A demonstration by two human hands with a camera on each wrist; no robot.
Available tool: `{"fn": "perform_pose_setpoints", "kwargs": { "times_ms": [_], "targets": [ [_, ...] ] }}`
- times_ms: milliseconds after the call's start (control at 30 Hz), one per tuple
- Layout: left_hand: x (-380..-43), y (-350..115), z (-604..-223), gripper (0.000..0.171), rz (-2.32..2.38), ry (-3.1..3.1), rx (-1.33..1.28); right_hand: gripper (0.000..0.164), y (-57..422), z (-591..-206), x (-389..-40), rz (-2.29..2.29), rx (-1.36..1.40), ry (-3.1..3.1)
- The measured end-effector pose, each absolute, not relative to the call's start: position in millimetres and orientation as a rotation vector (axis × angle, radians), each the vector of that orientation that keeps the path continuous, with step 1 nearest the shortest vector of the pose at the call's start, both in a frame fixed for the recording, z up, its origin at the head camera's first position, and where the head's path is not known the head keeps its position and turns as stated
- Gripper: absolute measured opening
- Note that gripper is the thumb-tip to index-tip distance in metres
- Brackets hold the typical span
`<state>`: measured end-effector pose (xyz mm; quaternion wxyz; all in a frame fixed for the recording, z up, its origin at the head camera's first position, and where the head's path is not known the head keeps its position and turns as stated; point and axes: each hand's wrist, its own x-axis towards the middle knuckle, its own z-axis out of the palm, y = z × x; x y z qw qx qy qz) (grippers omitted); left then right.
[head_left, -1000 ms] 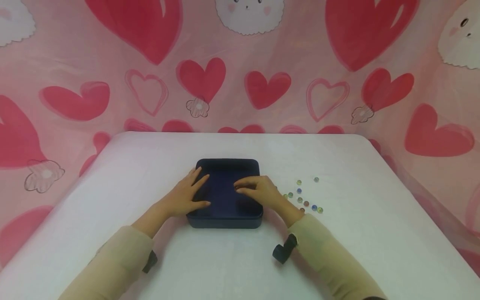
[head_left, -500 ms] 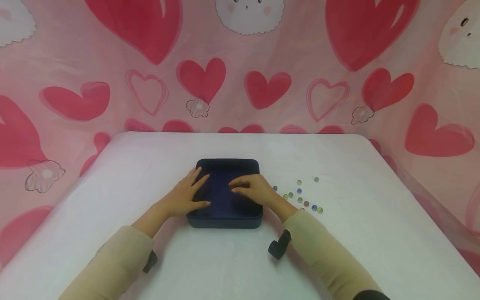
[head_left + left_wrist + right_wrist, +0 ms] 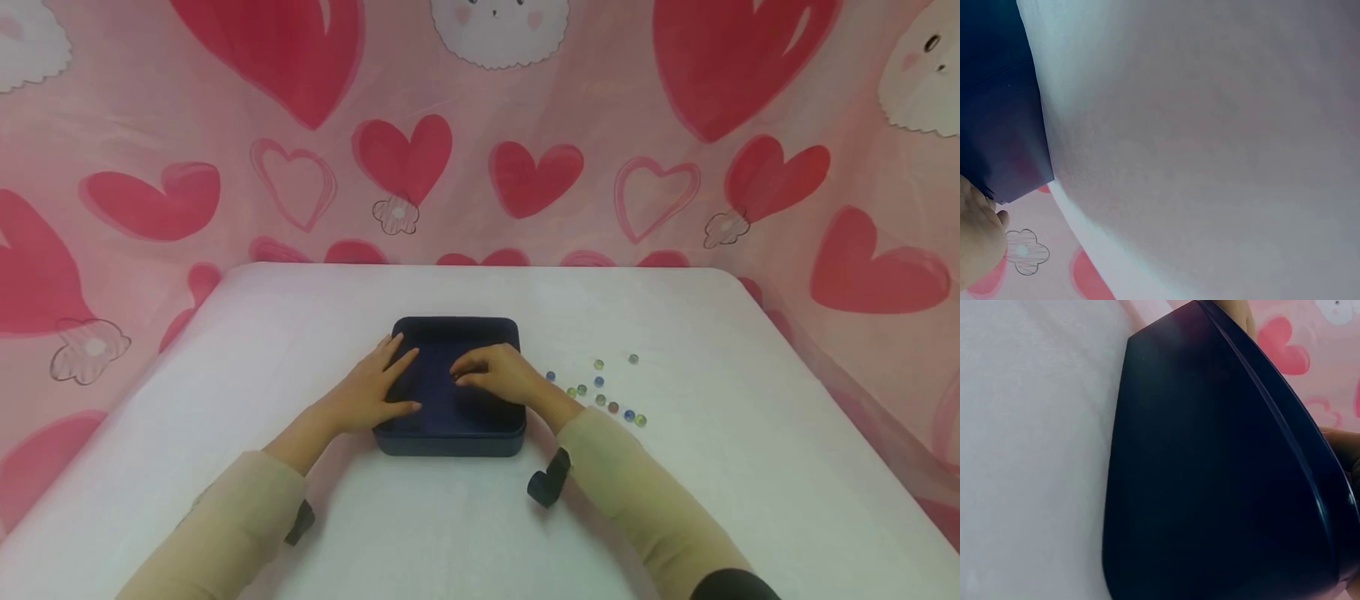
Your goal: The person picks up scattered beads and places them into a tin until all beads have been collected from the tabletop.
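A dark blue rectangular box [image 3: 450,447], open at the top, stands on the white table. My left hand [image 3: 366,392] rests on its left rim with the fingers spread straight over the inside. Above the box's interior, my right hand [image 3: 501,375] pinches a small dark reddish marble [image 3: 453,377] between thumb and fingertips; the fingers mostly cover it. The right wrist view is filled largely by the box's side wall [image 3: 1210,462]. In the left wrist view, part of the left hand [image 3: 979,237] shows beside the box [image 3: 1004,137].
Several glass marbles lie scattered right of the box, among them a blue marble [image 3: 551,377] close to its right side, a reddish marble [image 3: 613,407] and a pale marble [image 3: 633,359] farthest back. A pink curtain [image 3: 465,192] with hearts hangs behind the table [image 3: 337,292].
My right hand has moved left, farther over the box, still pinching the marble. A blue marble near the box has come into view behind it. The left hand has stayed in place.
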<state>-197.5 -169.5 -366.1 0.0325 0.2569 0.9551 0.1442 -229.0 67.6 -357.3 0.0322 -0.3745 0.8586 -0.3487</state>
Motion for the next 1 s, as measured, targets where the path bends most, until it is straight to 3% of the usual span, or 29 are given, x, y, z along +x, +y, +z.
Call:
{"fn": "perform_pose_setpoints", "kwargs": {
  "times_ms": [1000],
  "targets": [
    [-196,-168,-363,0.080,0.466,2.948,0.800,0.016,54,-357,-231,-0.478,-1.141,2.588]
  ]
}}
